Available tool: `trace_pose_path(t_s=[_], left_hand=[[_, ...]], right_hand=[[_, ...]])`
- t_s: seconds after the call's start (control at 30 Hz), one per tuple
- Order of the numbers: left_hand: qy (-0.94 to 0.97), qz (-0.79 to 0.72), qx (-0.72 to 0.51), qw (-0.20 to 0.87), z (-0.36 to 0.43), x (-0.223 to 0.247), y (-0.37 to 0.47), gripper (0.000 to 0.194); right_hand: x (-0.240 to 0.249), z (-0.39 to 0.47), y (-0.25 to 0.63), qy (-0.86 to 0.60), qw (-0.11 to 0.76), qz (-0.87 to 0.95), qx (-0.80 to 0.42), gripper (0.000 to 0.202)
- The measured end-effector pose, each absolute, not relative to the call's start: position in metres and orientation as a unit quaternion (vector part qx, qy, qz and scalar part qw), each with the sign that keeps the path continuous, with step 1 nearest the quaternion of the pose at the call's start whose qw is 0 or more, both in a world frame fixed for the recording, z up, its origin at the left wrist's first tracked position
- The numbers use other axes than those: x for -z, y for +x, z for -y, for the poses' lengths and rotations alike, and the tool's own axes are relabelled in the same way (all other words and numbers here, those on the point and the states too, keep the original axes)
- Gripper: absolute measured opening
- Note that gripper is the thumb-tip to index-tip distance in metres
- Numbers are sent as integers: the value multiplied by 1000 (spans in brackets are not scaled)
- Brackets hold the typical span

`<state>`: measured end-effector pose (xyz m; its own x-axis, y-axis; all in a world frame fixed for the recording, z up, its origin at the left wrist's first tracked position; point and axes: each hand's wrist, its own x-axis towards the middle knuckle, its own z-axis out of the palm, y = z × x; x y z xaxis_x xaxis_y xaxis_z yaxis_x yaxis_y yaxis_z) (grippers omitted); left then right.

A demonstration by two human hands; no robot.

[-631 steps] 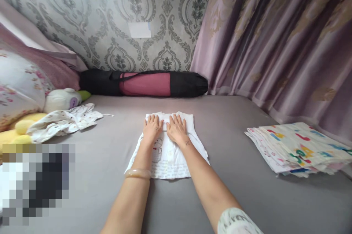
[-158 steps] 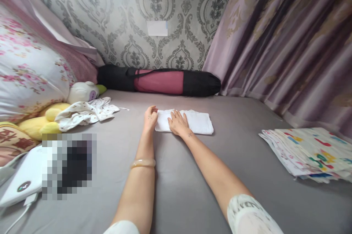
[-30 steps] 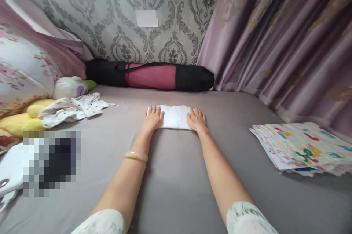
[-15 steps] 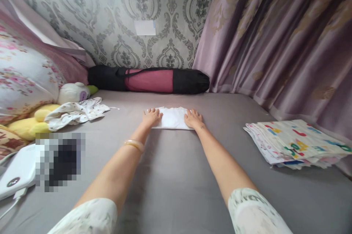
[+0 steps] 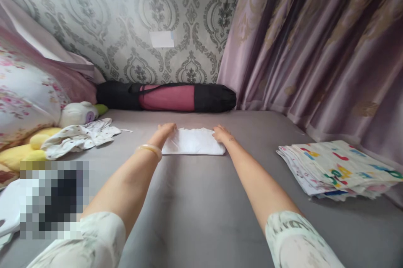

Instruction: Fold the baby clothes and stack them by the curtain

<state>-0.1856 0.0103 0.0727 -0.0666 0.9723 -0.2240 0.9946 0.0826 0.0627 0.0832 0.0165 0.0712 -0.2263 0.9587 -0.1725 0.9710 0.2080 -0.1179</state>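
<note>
A folded white cloth (image 5: 193,142) lies flat on the grey bed sheet in front of me, its far edge slightly ruffled. My left hand (image 5: 168,128), below a pale bangle, is at the cloth's far left corner with fingers curled in on it. On the opposite side, my right hand (image 5: 221,133) has its fingers bent onto the far right corner. The fingertips of both hands are partly hidden.
At right lies a stack of folded patterned cloths (image 5: 343,167). A black and red roll bag (image 5: 166,97) rests along the wall. To the left are a spotted cloth (image 5: 80,137), a yellow plush toy (image 5: 22,152), a floral pillow (image 5: 25,87) and a blurred-out object (image 5: 59,201).
My hands were lying flat with fingers spread on the cloth's sides; now they have shifted to its far corners and the fingers have curled in. The view has tilted slightly.
</note>
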Motion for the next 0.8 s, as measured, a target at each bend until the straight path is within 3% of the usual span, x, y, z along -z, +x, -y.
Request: trace_pose_path(t_s=[0.43, 0.67, 0.8], left_hand=[[674, -729, 70, 97, -10, -80, -188, 42], [701, -707, -8, 92, 10, -88, -198, 30], [725, -657, -126, 167, 18, -113, -215, 33]], right_hand=[[-75, -20, 83, 596, 10, -796, 104, 35], [-92, -14, 103, 578, -52, -805, 122, 28], [-113, -13, 115, 543, -102, -822, 137, 20]])
